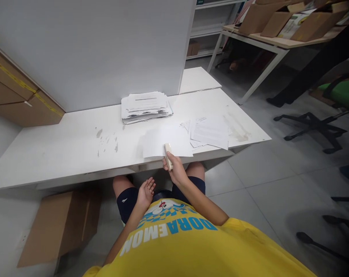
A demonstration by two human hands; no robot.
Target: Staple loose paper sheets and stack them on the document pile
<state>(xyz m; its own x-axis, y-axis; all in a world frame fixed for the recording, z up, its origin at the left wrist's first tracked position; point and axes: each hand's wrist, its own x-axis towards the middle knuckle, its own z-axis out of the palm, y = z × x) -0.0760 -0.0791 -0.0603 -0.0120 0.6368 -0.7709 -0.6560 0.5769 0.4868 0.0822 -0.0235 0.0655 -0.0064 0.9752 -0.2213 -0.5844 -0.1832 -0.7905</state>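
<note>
My right hand [176,168] is closed round a cream-coloured stapler [168,148], whose far end lies over the front edge of a blank white sheet [160,140]. That sheet rests on the white desk, reaching its front edge; whether it sits in the stapler's jaws I cannot tell. Palm up above my lap, my left hand [146,191] holds nothing, its fingers loosely stretched and slightly apart. To the right of the sheet lie several overlapping printed papers [210,132]. Farther back, against the panel, stands a thick stack of papers [147,105].
The white desk [61,150] has grey stains and a tall panel [105,50] behind it. Cardboard boxes stand at its left end [44,107] and below it [59,223]. On the right are a table [261,40] with boxes, a person's leg [307,73] and a green chair [342,94].
</note>
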